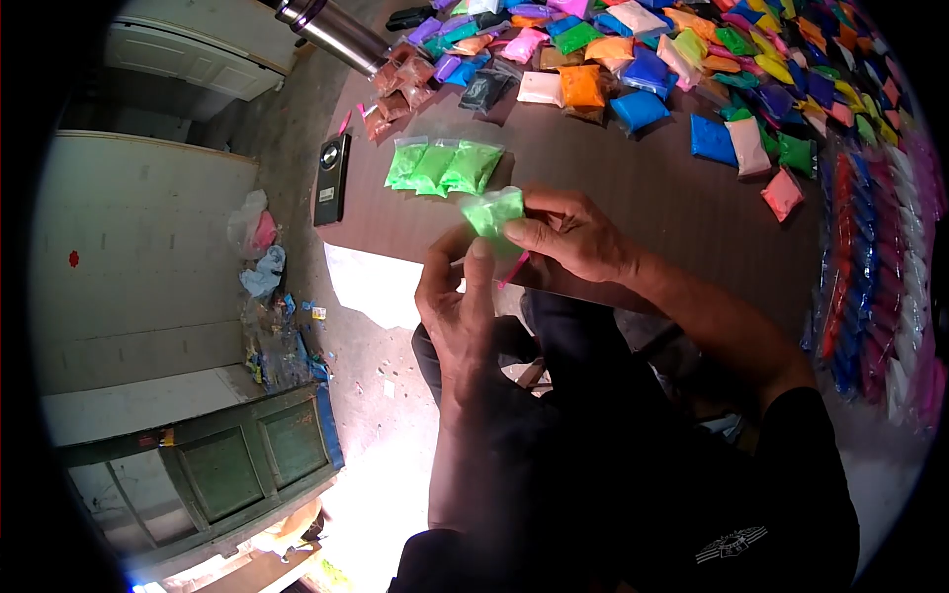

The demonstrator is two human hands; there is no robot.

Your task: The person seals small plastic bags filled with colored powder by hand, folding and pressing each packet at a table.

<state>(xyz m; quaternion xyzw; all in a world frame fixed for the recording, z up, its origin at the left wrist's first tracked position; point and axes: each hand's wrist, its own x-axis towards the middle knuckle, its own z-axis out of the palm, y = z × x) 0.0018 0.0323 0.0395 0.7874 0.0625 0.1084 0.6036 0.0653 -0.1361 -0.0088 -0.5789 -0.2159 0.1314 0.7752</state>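
Note:
Between my two hands, above the table's near edge, is a small clear bag of bright green material [493, 211]. My right hand [573, 235] pinches its right side between thumb and fingers. From below, my left hand [457, 296] has its thumb and fingers closed around the bag's lower left. Just beyond, a row of similar green bags [442, 166] lies flat on the brown table [633, 178]. A thin pink strip [514, 269] shows at the table edge below the held bag.
Many coloured bags [643, 74] are heaped at the back and right. Long strips of packed bags [875, 277] hang at the right edge. A black device [332, 178] lies at the left, a metal flask [334, 35] behind it. White paper [371, 285] is near the left edge.

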